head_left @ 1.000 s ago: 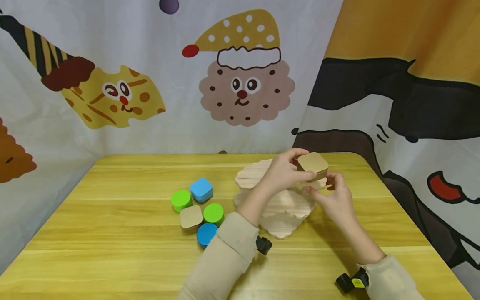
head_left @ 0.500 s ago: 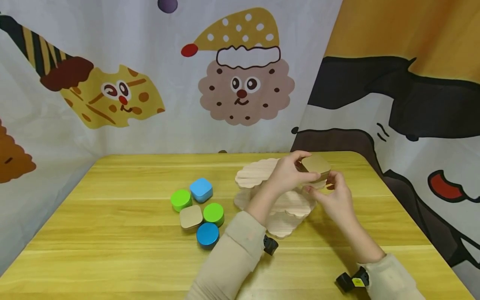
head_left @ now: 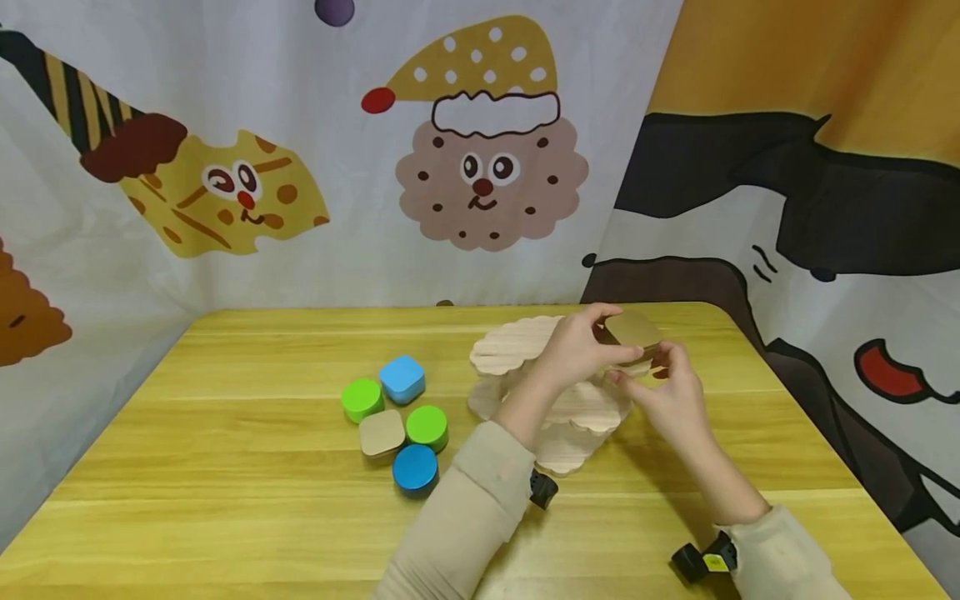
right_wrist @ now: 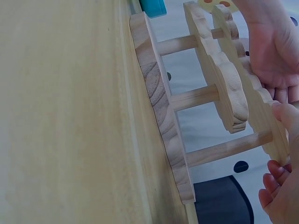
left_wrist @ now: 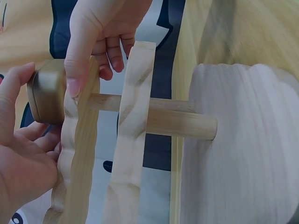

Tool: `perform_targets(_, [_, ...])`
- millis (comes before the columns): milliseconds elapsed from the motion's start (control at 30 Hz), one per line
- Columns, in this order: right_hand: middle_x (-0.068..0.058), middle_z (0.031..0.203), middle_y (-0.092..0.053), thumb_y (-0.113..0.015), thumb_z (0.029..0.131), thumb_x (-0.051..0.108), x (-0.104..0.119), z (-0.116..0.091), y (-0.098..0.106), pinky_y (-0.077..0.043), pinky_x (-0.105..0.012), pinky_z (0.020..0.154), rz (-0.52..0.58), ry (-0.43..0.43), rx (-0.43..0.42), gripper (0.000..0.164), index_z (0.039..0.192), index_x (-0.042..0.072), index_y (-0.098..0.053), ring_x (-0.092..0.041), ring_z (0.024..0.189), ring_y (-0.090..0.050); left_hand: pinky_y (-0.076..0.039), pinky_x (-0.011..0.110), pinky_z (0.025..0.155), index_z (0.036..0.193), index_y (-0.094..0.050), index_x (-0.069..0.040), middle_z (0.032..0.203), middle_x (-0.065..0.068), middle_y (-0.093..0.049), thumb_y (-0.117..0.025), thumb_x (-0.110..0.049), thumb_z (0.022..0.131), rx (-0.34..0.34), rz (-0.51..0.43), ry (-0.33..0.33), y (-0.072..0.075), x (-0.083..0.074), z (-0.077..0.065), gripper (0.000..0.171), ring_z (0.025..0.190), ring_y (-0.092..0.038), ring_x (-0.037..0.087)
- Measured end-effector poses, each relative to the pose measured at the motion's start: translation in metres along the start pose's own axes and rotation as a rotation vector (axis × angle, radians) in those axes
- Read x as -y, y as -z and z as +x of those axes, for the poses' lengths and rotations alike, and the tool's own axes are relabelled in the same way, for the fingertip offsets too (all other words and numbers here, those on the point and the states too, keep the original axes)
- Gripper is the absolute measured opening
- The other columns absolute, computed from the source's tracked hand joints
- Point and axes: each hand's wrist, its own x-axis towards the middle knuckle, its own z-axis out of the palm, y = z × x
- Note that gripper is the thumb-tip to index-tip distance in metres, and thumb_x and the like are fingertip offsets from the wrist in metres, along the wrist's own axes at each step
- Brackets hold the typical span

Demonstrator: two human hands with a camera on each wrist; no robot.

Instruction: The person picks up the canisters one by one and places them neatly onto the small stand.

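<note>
My left hand [head_left: 573,350] holds a gold rounded-square block [left_wrist: 48,92], thumb and fingers on opposite sides. The block's underside is right at the top tier [left_wrist: 74,154] of a wooden stand. This stand has scallop-edged tiers joined by round wooden posts [right_wrist: 229,148]. At the stand's right end, my right hand [head_left: 678,396] pinches the top tier's edge, its thumb [right_wrist: 280,112] above and fingers [right_wrist: 271,179] below. The middle tier [left_wrist: 133,121] and the base [left_wrist: 243,140] lie under it. In the head view my left forearm hides part of the stand.
Left of the stand, a light blue rounded-square block [head_left: 402,379], green round blocks [head_left: 362,400], a tan rounded-square block [head_left: 382,433] and a blue round block [head_left: 416,469] lie close together on the wooden table [head_left: 225,500]. A printed curtain [head_left: 300,275] hangs behind.
My left hand has moved slightly right and down with the gold block, which has come down to the top tier. The right hand has kept its place on the tier's edge.
</note>
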Motion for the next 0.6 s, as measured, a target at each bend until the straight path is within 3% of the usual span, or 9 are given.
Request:
perform_targets(200, [-0.015, 0.106, -0.050, -0.079, 0.080, 0.023, 0.000, 0.001, -0.001, -0.036, -0.043, 0.083, 0.016, -0.007, 0.008, 0.060, 0.119, -0.004, -0.043, -0.022, 0.095, -0.042, -0.049, 0.022, 0.067, 0.135, -0.052, -0.012, 0.098, -0.006, -0.057, -0.079, -0.033, 0.079, 0.024, 0.002, 0.006, 0.002, 0.000, 0.000, 0.065, 0.087, -0.054, 0.007])
perform_targets(367, [-0.016, 0.104, -0.051, -0.080, 0.079, 0.024, -0.001, 0.001, -0.001, -0.036, -0.043, 0.082, 0.020, 0.002, 0.000, 0.062, 0.120, -0.005, -0.044, -0.021, 0.094, -0.042, -0.048, 0.023, 0.077, 0.137, -0.050, -0.014, 0.118, -0.006, -0.057, -0.078, -0.035, 0.081, 0.032, 0.000, -0.017, 0.006, -0.001, -0.004, 0.067, 0.100, -0.053, 0.010])
perform_targets(600, [-0.016, 0.103, -0.050, -0.080, 0.079, 0.023, -0.001, 0.000, 0.000, -0.034, -0.036, 0.078, 0.012, 0.001, -0.011, 0.062, 0.120, -0.005, -0.044, -0.022, 0.094, -0.043, -0.044, 0.033, 0.093, 0.140, -0.049, -0.017, 0.136, -0.009, -0.049, -0.078, -0.036, 0.080, -0.026, -0.035, -0.057, 0.016, -0.008, -0.015, 0.069, 0.120, -0.050, 0.020])
